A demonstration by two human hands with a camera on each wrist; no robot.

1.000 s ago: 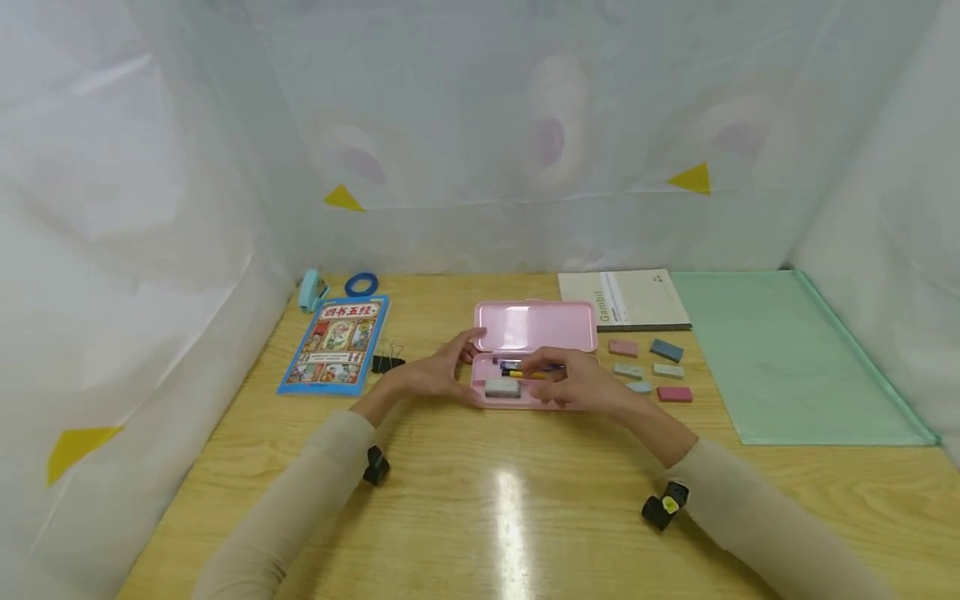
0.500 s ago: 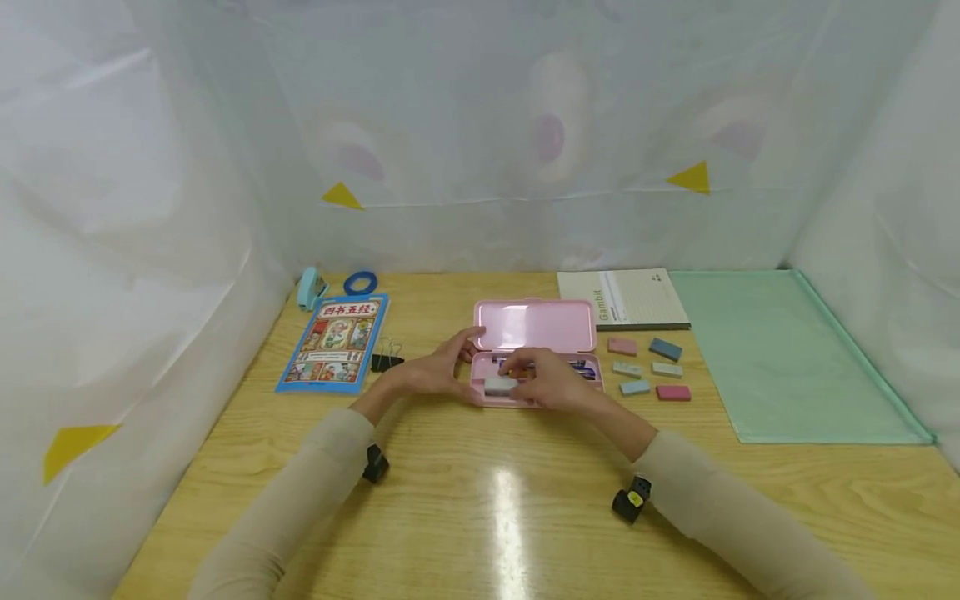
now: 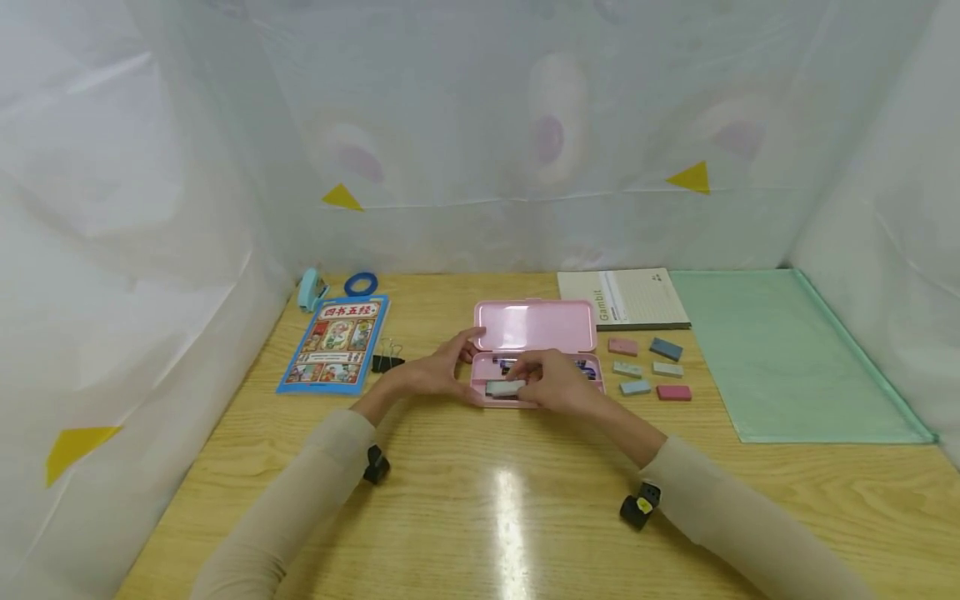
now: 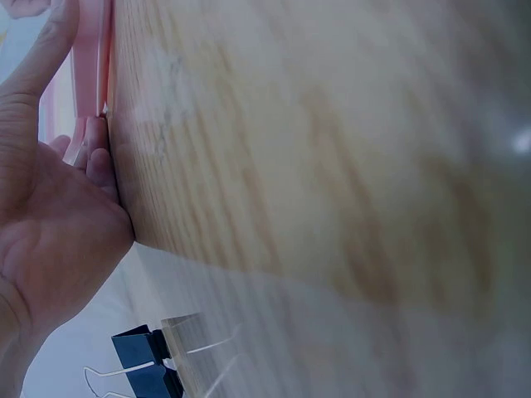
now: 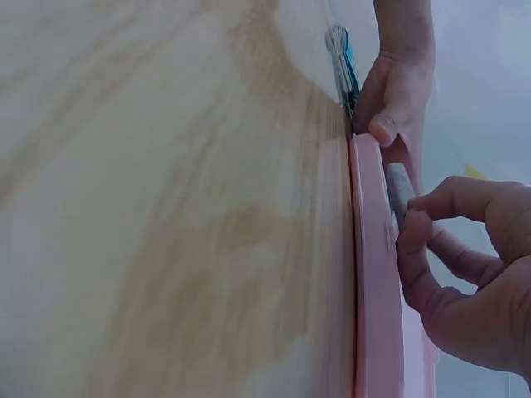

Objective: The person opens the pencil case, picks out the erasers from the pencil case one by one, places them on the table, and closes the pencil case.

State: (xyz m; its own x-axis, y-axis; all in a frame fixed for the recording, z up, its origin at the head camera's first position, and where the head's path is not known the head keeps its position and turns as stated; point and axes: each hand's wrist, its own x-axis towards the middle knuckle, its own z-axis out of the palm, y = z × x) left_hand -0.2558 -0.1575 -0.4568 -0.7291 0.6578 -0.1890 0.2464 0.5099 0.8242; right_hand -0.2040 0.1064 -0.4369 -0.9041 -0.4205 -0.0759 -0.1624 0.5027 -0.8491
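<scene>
The pink pencil case [image 3: 536, 325] lies with its lid folded back, pens [image 3: 587, 369] in its rear section. My left hand [image 3: 435, 372] grips the left end of the case, thumb at the front corner and fingers at the back. Between thumb and index finger, my right hand [image 3: 558, 382] pinches a whitish-grey eraser [image 3: 502, 388] over the front section. The right wrist view shows this eraser [image 5: 397, 192] tilted, one end standing above the case wall [image 5: 375, 274]. My right hand hides part of the pens.
Several small erasers [image 3: 636, 387] lie right of the case. Behind them are a notebook [image 3: 637, 300] and a green translucent mat [image 3: 810, 358]. To the left are a black binder clip [image 3: 387, 363], a blue-edged book [image 3: 333, 346], a tape roll [image 3: 362, 284] and a light-blue stapler [image 3: 312, 290].
My right hand has moved left from over the pens to the whitish-grey eraser, which is now pinched and tipped up from its earlier flat position. My left hand has stayed on the case.
</scene>
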